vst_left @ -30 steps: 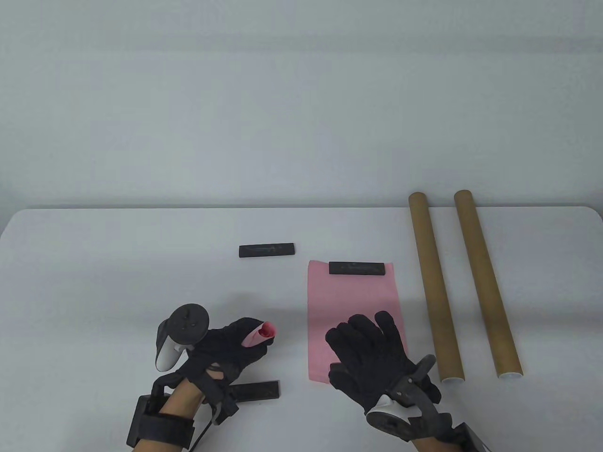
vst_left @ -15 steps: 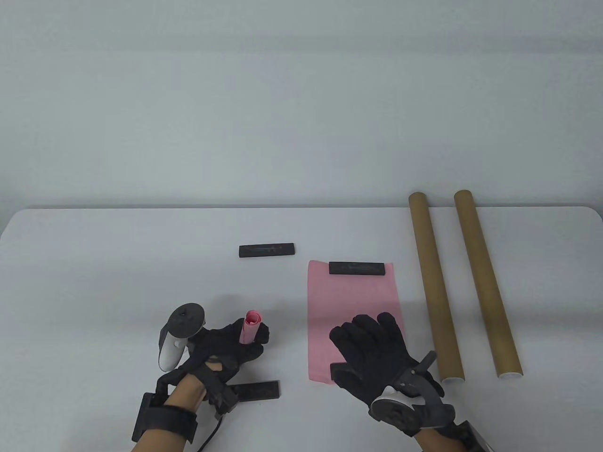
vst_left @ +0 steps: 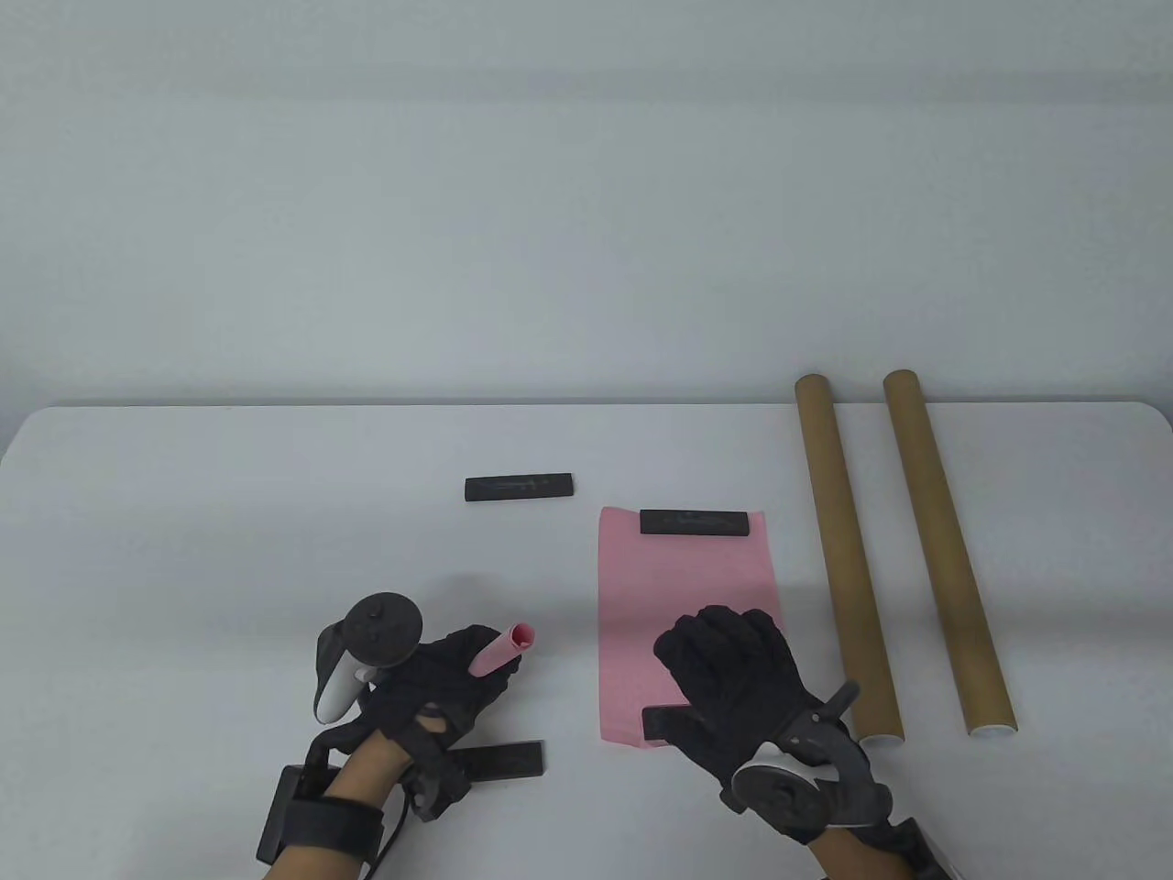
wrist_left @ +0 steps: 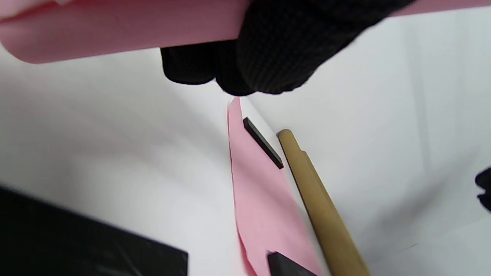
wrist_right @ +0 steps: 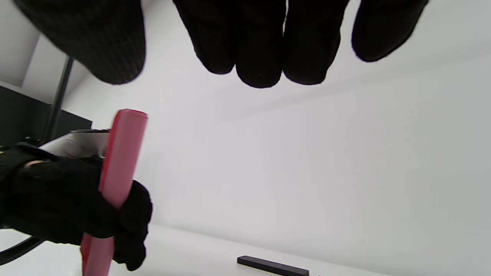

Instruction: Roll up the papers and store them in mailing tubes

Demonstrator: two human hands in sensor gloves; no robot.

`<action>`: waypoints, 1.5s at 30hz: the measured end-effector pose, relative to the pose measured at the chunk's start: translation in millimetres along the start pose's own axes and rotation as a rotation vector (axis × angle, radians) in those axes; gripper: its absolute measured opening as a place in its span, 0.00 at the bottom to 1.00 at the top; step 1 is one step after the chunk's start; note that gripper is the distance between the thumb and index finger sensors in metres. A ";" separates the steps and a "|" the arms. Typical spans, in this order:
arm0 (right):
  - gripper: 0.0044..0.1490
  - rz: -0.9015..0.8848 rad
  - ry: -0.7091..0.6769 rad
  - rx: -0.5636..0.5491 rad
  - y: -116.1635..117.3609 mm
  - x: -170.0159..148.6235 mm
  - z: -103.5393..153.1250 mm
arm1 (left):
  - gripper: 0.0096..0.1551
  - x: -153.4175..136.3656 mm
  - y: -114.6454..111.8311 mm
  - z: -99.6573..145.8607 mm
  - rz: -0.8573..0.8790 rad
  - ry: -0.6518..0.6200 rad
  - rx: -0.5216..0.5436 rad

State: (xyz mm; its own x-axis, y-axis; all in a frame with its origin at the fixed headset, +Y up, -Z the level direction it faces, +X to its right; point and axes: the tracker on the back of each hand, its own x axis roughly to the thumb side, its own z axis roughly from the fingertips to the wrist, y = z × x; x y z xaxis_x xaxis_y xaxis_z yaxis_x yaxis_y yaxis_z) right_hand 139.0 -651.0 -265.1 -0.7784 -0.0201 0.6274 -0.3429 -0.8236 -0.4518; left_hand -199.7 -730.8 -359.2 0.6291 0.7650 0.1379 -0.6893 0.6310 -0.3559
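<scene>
Your left hand grips the rolled pink paper, fingers wrapped around it, above the white worktop. Your right hand hovers relaxed and empty over the flat pink sheet. Next, likely: fetch a brown cardboard mailing tube and align the roll with its mouth.

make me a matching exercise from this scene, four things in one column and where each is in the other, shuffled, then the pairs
Things:
1. rolled pink paper
2. flat pink sheet
3. two cardboard mailing tubes
4. black bar weight

Places:
A. side by side at the table's right
B. alone on bare table, left of the flat sheet's far end
C. held in the left hand
D. under the right hand

Pairs: 1-C, 2-D, 3-A, 4-B
</scene>
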 end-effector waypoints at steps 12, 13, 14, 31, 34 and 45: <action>0.51 0.168 0.658 0.342 10.7 -109.7 -10.3 | 0.22 41.0 15.8 35.1 -0.891 0.051 0.332; 0.54 0.148 0.748 0.461 17.9 -129.4 -8.5 | 0.23 40.8 18.3 35.8 -0.881 0.056 0.335; 0.56 0.128 0.814 0.540 23.4 -141.9 -6.0 | 0.23 40.9 20.2 36.2 -0.879 0.059 0.339; 0.59 0.216 1.347 0.940 113.9 -217.0 20.7 | 0.23 37.5 23.8 36.0 -0.920 0.076 0.344; 0.57 0.264 1.352 0.927 113.2 -213.5 17.1 | 0.23 37.4 24.1 36.3 -0.922 0.077 0.345; 0.54 0.153 1.319 0.822 69.4 -213.5 7.7 | 0.23 35.0 25.7 36.9 -0.903 0.076 0.349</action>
State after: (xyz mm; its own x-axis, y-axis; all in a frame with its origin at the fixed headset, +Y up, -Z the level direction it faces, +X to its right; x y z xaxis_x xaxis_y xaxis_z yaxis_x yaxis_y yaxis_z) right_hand 285.4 -708.2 -425.5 -0.8229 0.0004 -0.5682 -0.1921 -0.9413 0.2775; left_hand -208.7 -683.0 -329.5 0.9866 -0.0287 0.1607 0.0043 0.9886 0.1507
